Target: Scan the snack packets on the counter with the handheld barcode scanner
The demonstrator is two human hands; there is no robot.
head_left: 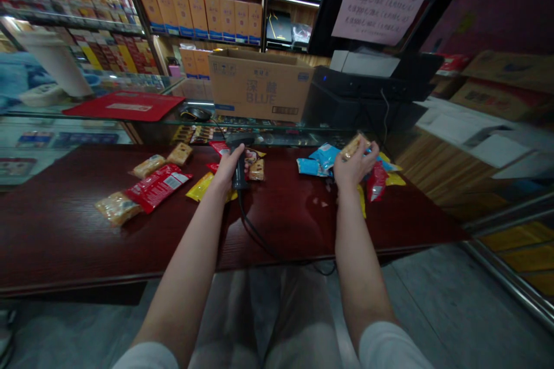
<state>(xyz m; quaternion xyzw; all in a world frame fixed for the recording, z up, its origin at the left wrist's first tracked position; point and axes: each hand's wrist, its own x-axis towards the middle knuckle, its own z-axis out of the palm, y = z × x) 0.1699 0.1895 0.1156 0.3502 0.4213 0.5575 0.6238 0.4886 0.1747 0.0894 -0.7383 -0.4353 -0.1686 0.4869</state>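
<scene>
A black handheld barcode scanner (237, 164) is gripped in the left hand (225, 170) at 12 o'clock on the dark red counter (130, 242). The right hand (352, 164), well apart, pinches one wrapped snack packet (355, 146) at 1 o'clock, beside three blue packets (322, 160). More packets lie around, roughly a dozen in all. One open cardboard box (259, 86) stands on the glass display case (268, 127) beyond, its contents hidden.

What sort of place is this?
Probably a small shop's checkout counter: a left hand grips a corded barcode scanner, packaged snacks lie about, and shelves of boxed goods stand behind.
</scene>
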